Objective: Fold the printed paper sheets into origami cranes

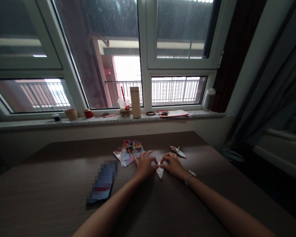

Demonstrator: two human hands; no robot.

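A small folded paper piece point(160, 172), white with red marks, points toward me on the dark table point(162, 210). My left hand point(145, 165) pinches its upper left edge between thumb and index finger, the other fingers spread. On its upper right edge, my right hand point(173, 165) pinches it in the same way, with a bracelet at the wrist. Behind my right hand lies a folded paper crane point(178, 151). Colourful printed papers point(128, 153) are fanned out just beyond my left hand.
A phone point(102, 182), partly blurred, lies left of my left forearm. Along the windowsill point(106, 121) stand a beige bottle point(135, 102), a plastic cup with a red straw point(123, 102), a brown paper cup point(71, 114), and scissors point(164, 113) on papers.
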